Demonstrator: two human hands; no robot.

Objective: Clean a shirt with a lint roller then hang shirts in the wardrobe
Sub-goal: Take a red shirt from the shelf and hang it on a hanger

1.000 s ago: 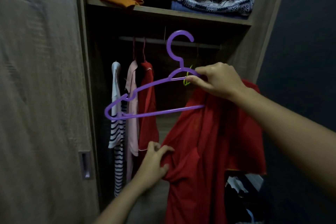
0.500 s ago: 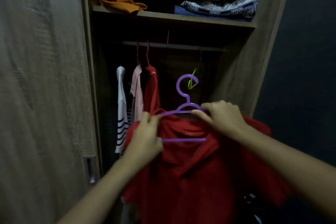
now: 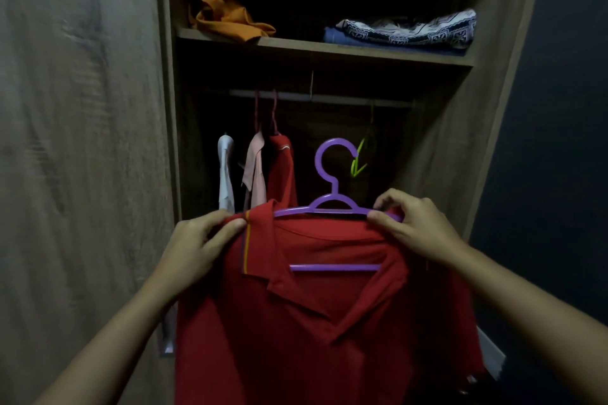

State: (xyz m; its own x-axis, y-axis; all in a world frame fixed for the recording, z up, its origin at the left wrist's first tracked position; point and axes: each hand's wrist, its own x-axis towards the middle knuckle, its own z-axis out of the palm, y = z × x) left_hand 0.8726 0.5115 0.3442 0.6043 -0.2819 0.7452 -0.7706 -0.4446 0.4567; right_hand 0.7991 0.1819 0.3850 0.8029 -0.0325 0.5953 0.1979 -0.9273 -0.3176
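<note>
Wardrobe door (image 3: 82,141) at far left, closed. My left hand (image 3: 197,250) pinches the left shoulder of one red polo shirt (image 3: 312,322), thumb and fingers clamped on the cloth. Shirt sits on one purple hanger (image 3: 332,181), held in front of the open wardrobe, hook below the rail (image 3: 329,99). Three garments hang on the rail behind: white, pink, red. My right hand (image 3: 414,227) grips the hanger's right arm and collar together. Shelf (image 3: 329,49) above: one orange cloth (image 3: 230,20), one folded patterned stack (image 3: 408,31).
</note>
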